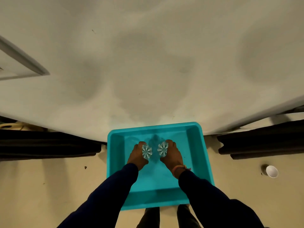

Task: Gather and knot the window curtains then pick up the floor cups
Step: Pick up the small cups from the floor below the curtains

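Beige floor runs under a pale, blotchy wall, with dark curtain hems at 9 o'clock (49, 145) and 3 o'clock (263, 142). Against the wall sits a turquoise tray (202, 162), smooth moulded plastic with rounded corners. Over its middle the left hand (136, 157) curls round one clear cup (146, 151) and the right hand (171, 155) round another (162, 149), both ribbed with star-patterned bases. They look light, thin and easily crushed, slippery too, so a gentle wrap round the sidewall seems best. At 4 o'clock a white cup (271, 171) lies tipped on the floor, probably paper, best taken by its body.
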